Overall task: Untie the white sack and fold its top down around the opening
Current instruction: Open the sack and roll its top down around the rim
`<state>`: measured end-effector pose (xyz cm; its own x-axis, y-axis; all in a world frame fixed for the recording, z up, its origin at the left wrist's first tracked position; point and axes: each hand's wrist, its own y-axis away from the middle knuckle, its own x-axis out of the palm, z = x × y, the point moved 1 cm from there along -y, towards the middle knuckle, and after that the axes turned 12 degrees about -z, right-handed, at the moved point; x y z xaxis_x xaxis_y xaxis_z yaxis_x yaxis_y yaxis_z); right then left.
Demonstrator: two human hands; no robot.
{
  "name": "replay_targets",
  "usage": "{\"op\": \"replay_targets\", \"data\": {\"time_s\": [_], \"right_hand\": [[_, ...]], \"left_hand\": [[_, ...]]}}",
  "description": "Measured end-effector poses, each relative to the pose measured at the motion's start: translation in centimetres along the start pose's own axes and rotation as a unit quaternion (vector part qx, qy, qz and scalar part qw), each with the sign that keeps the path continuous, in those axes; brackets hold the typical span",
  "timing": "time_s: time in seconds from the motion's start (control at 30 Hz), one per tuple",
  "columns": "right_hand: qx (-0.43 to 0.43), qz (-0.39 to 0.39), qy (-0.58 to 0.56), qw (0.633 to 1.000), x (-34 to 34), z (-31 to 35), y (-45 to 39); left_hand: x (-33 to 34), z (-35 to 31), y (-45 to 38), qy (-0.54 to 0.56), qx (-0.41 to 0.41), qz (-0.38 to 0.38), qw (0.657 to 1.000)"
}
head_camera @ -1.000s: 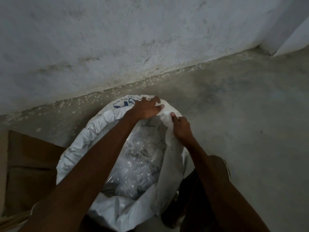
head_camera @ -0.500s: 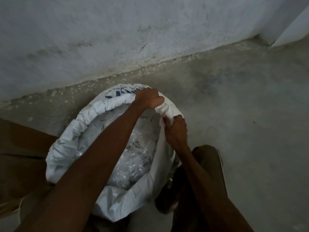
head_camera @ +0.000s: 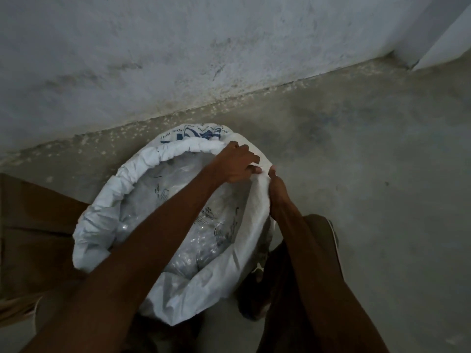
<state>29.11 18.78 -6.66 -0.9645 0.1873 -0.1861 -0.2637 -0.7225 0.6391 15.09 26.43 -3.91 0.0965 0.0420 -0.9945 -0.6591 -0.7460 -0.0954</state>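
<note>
A large white woven sack (head_camera: 132, 179) with blue print stands open on the floor between my legs, its rim rolled down into a thick cuff on the left and far sides. Inside lies a clear plastic bag (head_camera: 193, 235) of pale contents. My left hand (head_camera: 235, 163) grips the sack's rim at the far right, fingers curled over the fabric. Right beside it, my right hand (head_camera: 277, 192) pinches the unrolled right edge of the sack, nearly touching the left hand.
A stained plaster wall (head_camera: 204, 52) meets the concrete floor (head_camera: 382, 187) just behind the sack, with pale crumbs along the joint. Brown cardboard (head_camera: 33, 225) lies on the floor at the left. My foot in a sandal (head_camera: 257, 284) is at the sack's right.
Both hands have kept hold of the rim and drawn closer together at the far right. More of the sack's rolled cuff now shows on the left.
</note>
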Motion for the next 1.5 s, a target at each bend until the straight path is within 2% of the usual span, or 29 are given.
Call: {"op": "replay_targets", "data": {"time_s": [0.03,0.1,0.13,0.27,0.37,0.43,0.5,0.53,0.63,0.67,0.7,0.77,0.8,0.87,0.97,1.03,1.1,1.17,1.27,1.3,1.4,1.5], "right_hand": [[0.016,-0.079,0.010,0.997,-0.3,0.4,1.8],[-0.013,-0.125,-0.020,0.992,-0.3,-0.1,3.8],[-0.029,-0.155,0.033,0.987,-0.2,-0.6,4.7],[-0.127,-0.179,0.130,0.967,-0.5,-3.1,6.7],[-0.073,-0.196,0.069,0.975,-0.9,-3.6,6.3],[0.001,-0.184,-0.014,0.983,-1.1,-3.2,5.6],[0.036,-0.113,-0.096,0.988,-1.0,-2.8,5.6],[0.043,-0.081,-0.142,0.986,-0.9,-2.7,5.8],[0.060,-0.038,-0.251,0.965,-0.9,-2.9,5.9],[0.073,-0.017,-0.288,0.955,-0.9,-3.2,5.6],[0.083,-0.002,-0.328,0.941,-0.9,-3.3,5.8],[0.090,0.012,-0.364,0.927,-0.7,-4.2,5.4],[0.088,0.003,-0.365,0.927,-0.8,-4.7,5.4],[0.076,-0.012,-0.334,0.939,-0.9,-5.4,5.4],[-0.005,-0.060,-0.150,0.987,-1.3,-5.7,6.8],[-0.084,-0.140,-0.016,0.986,-1.5,-7.0,8.3],[-0.070,-0.132,0.027,0.988,-1.3,-9.9,9.5],[0.010,-0.088,0.015,0.996,-1.2,-12.7,10.1],[0.008,-0.058,-0.041,0.997,-1.9,-13.8,9.9],[0.021,-0.058,-0.091,0.994,-1.9,-13.6,10.1],[0.063,-0.041,-0.226,0.971,-2.3,-13.0,11.6],[0.075,-0.057,-0.254,0.963,-2.7,-13.1,13.3]], "left_hand": [[0.3,-0.4,-0.3,-0.024,-0.006,0.011,1.000],[0.8,-1.3,-0.8,-0.067,-0.030,0.029,0.997],[1.0,-1.7,-1.0,-0.074,-0.054,0.029,0.995],[1.8,-2.2,-1.3,-0.044,-0.140,0.016,0.989],[1.7,-2.3,-0.5,-0.005,-0.111,-0.017,0.994],[0.4,-3.0,1.6,0.050,-0.100,-0.102,0.989],[-1.1,-4.5,5.0,0.130,-0.114,-0.179,0.969],[-1.5,-5.4,6.8,0.186,-0.144,-0.188,0.954],[-2.6,-8.7,12.8,0.369,-0.288,-0.105,0.877],[-2.5,-9.4,14.7,0.397,-0.310,-0.070,0.861],[-2.4,-9.9,16.4,0.394,-0.309,-0.041,0.864],[-1.8,-10.5,18.8,0.340,-0.269,-0.023,0.901],[-1.4,-10.8,19.5,0.307,-0.254,-0.036,0.917],[-0.5,-11.5,20.0,0.274,-0.255,-0.075,0.924],[0.4,-13.1,19.9,0.242,-0.251,-0.123,0.929],[0.5,-14.4,19.8,0.205,-0.220,-0.163,0.940],[0.5,-15.8,20.3,0.178,-0.170,-0.190,0.950],[1.0,-16.6,21.3,0.180,-0.149,-0.209,0.950],[0.8,-17.0,24.0,0.234,-0.197,-0.183,0.934],[0.6,-17.0,25.1,0.225,-0.209,-0.173,0.936],[-0.3,-16.6,28.3,0.102,-0.269,-0.130,0.949],[-0.3,-15.4,31.0,0.109,-0.346,-0.067,0.929]]}}
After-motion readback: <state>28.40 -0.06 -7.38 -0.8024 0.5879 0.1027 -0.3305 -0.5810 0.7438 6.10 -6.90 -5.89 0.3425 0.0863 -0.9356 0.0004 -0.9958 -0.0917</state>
